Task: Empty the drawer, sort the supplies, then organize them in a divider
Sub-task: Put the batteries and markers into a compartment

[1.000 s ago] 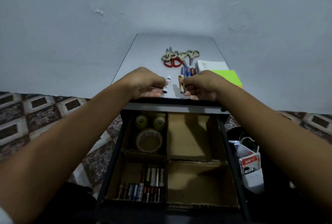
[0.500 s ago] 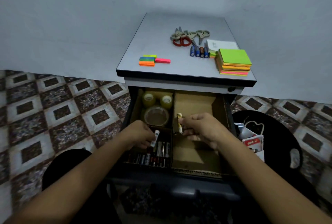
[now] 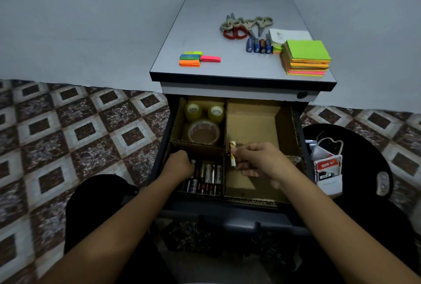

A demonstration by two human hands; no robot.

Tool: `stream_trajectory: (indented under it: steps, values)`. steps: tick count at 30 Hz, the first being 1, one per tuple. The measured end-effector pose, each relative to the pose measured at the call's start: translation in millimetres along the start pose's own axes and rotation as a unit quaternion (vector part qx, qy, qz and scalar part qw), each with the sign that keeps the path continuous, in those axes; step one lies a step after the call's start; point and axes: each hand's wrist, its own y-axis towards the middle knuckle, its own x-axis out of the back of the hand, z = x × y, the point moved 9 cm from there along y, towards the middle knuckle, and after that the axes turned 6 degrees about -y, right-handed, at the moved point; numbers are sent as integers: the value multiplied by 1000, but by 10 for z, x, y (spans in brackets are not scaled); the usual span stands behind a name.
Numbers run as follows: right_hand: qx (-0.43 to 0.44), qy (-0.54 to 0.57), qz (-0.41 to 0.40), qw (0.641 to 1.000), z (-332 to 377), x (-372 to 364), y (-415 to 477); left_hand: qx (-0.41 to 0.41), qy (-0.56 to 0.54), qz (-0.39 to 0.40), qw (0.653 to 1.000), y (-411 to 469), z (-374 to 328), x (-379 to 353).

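The open drawer holds a cardboard divider [image 3: 252,121] with four compartments. My left hand [image 3: 178,166] is down in the front-left compartment among several batteries [image 3: 210,175], its fingers curled round a white battery [image 3: 193,162]. My right hand [image 3: 257,158] pinches a gold-and-white battery [image 3: 232,155] over the divider's middle wall. Three tape rolls [image 3: 203,121] fill the back-left compartment. On the cabinet top [image 3: 205,26] lie scissors [image 3: 245,25], several blue batteries [image 3: 259,45], a sticky note stack [image 3: 306,58] and coloured flag pads [image 3: 198,58].
Both right-hand compartments show bare cardboard. A white paper [image 3: 289,34] lies behind the sticky notes. To the right of the drawer, a black bin [image 3: 355,147] holds packaging. Patterned floor tiles [image 3: 79,128] spread out on the left. My dark-clothed knees sit below the drawer front.
Both hands came down from the cabinet top into the drawer, each carrying a battery. The left hand has sunk lower into the front-left compartment; the right has shifted little in the last half second.
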Motion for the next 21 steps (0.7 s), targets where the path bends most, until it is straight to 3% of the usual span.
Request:
stream_trajectory:
  steps: [11,14,17,21]
  values:
    - [-12,16,6,1000,-154,-48,-11,-3,30,22,999,-33,-33,9]
    - [-9,9,1,1000,-165,-85,10,-36,30,17,999,-160,-129,93]
    - [11,-7,5,1000,-111,-190,52,-106,1,-68,992,-384,-259,425]
    - [42,-63,27,997,9,-468,141,-238,-51,-223,944,-594,-314,917]
